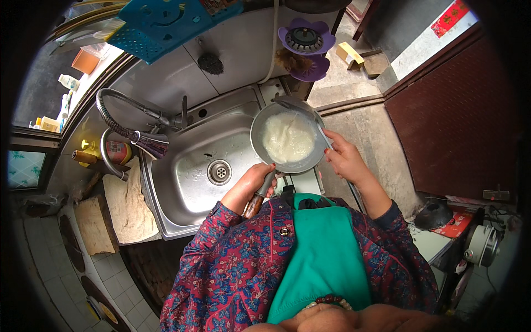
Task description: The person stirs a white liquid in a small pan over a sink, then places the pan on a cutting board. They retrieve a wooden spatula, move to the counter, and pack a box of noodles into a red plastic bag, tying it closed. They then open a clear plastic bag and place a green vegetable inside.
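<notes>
My left hand (259, 179) is closed round the grey and brown handle (258, 197) of a frying pan. The pan (258, 146) is grey inside and overlaps the right end of the sink. Pale, creamy, wet food (289, 137) lies in it, partly lumpy. On the pan's right side, my right hand (342, 155) grips the thin handle of a metal spatula (292, 103); its dark blade lies over the pan's far rim, above the food. The lower end of that handle runs down beside my right forearm.
A steel sink (195, 153) lies to the left, with a flexible-neck faucet (120, 124) arching over it. A beige cloth (130, 203) and a wooden board (94, 226) are at the far left. A blue perforated basket (153, 27) and a scouring pad (210, 63) hang on the wall behind.
</notes>
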`<act>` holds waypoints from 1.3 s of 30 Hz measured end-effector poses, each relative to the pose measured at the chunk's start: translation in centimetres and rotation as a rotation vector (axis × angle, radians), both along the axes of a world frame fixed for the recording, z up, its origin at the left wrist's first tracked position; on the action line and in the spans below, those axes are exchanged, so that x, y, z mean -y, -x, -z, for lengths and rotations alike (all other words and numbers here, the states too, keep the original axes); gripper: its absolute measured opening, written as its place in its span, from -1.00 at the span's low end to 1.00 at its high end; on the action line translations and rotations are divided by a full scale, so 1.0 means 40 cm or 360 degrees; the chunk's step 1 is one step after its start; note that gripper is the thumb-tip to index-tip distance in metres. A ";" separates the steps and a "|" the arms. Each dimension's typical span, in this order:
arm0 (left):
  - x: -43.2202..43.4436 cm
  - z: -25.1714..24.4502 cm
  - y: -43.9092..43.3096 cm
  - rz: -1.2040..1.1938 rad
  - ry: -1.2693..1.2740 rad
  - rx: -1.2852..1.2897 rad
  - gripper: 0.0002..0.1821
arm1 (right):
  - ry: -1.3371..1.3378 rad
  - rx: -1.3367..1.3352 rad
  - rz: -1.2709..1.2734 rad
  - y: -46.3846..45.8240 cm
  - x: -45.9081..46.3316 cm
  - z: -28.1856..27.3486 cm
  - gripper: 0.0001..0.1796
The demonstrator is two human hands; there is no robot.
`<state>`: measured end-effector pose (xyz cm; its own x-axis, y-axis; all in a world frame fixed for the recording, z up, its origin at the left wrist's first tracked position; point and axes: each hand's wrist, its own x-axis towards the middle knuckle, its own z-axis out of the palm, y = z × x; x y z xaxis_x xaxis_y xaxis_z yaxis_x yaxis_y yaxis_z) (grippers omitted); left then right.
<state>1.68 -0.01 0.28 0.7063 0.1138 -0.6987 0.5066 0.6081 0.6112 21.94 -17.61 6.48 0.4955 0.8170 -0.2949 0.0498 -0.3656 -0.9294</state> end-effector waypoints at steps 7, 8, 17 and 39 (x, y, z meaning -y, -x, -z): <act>-0.002 0.001 0.001 0.0018 -0.0021 0.0000 -0.64 | 0.0128 0.0066 -0.0034 0.021 0.007 0.101 -0.49; -0.002 0.001 0.001 0.0028 -0.0018 -0.0003 -0.64 | 0.0140 -0.0242 0.0020 0.025 0.012 0.107 -0.51; 0.003 0.003 0.001 0.0019 -0.0032 0.0000 -0.66 | -0.0171 -0.2186 0.0218 0.010 0.037 0.132 -0.79; 0.088 -0.015 0.112 -0.0099 -0.0111 0.0155 -0.64 | -0.0269 -0.0772 0.0110 0.130 0.091 -0.100 -0.51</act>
